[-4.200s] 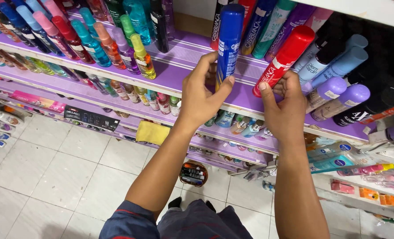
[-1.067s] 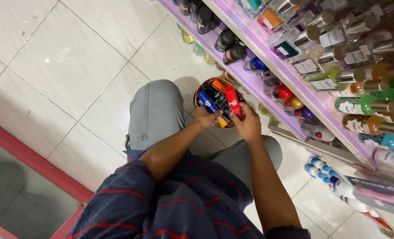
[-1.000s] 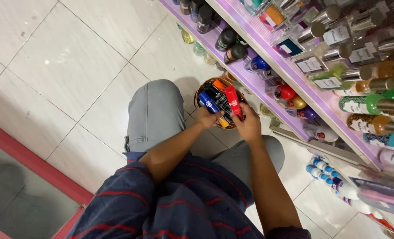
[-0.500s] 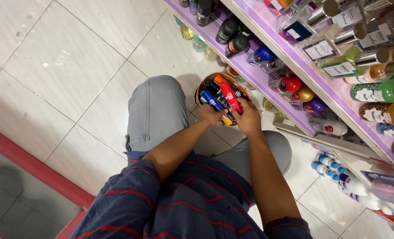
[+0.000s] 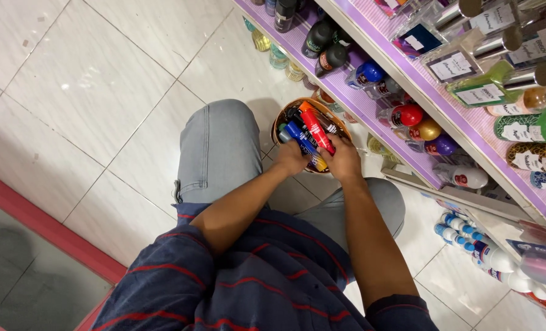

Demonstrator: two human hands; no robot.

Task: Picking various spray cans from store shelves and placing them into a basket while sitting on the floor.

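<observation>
A purple shelf [image 5: 371, 116] runs diagonally across the upper right of the view, crowded with small bottles. Far along it stand dark roll-on bottles [image 5: 317, 38]; nearer come a blue bottle [image 5: 366, 73], a red round-capped bottle [image 5: 404, 115], a gold one [image 5: 425, 130] and a purple one [image 5: 441, 146]. A higher shelf at far right carries boxed perfume bottles with silver caps [image 5: 469, 37] and green bottles [image 5: 533, 127]. On the white tiled floor [image 5: 101, 92], white bottles with blue caps [image 5: 469, 242] lie at the near right. A red strip [image 5: 46, 230] borders the tiles at the left.
</observation>
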